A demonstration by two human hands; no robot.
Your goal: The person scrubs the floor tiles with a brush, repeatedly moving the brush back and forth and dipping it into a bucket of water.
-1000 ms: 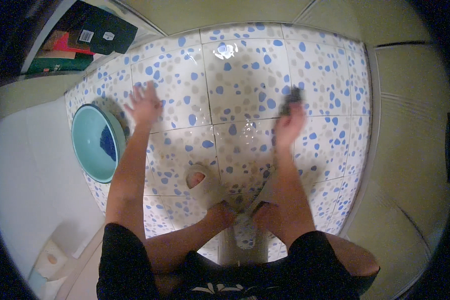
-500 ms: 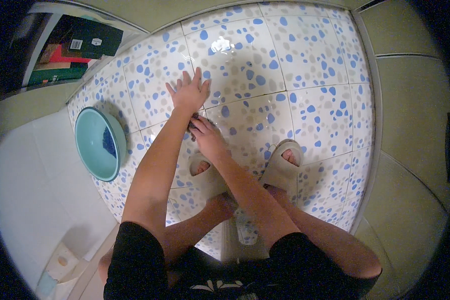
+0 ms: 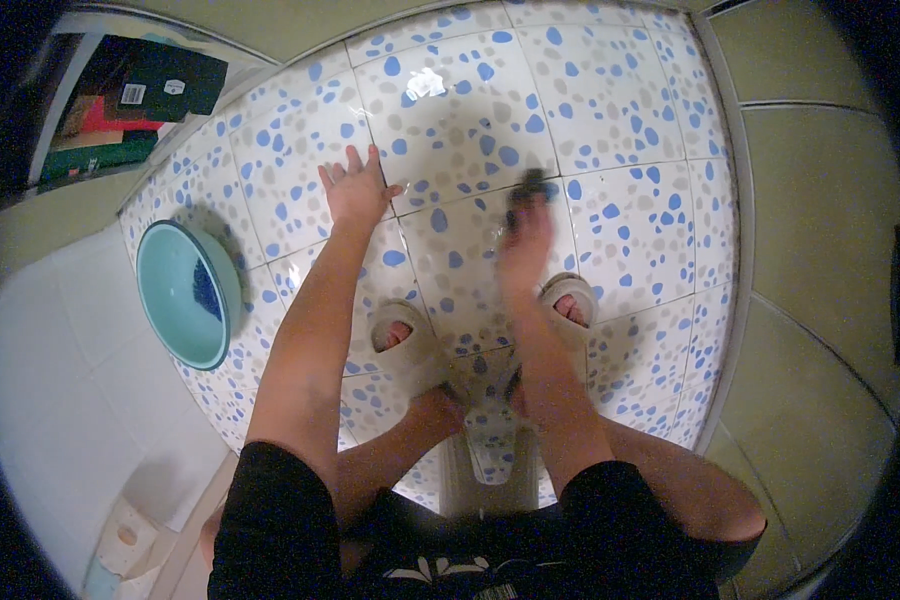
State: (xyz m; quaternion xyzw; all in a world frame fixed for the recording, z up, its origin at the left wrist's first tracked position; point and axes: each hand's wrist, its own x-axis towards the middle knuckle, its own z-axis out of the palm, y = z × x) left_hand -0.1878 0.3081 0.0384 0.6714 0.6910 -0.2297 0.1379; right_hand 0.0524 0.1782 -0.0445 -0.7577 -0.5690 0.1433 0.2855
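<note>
My left hand (image 3: 356, 192) is open, its fingers spread, with the palm down on the wet speckled tile floor (image 3: 450, 262). My right hand (image 3: 528, 240) is closed on a dark, fuzzy-edged thing (image 3: 531, 186) against the floor, farther right. Motion smears both the hand and that thing, so its exact kind does not show. The tiles are white with blue and grey spots. A bright glare (image 3: 425, 83) lies on them ahead of my hands.
A turquoise basin (image 3: 166, 300) with something dark blue inside stands at the left. Beige slippers (image 3: 418, 372) are on my feet, behind my hands. A recess at the far left holds a dark box (image 3: 175, 80) and other boxes. Greenish wall tiles (image 3: 820, 190) bound the right side.
My right hand has swept the dark thing to the right and slightly forward, away from beside my left wrist. My left hand stays spread on the floor; the whole view has shifted slightly.
</note>
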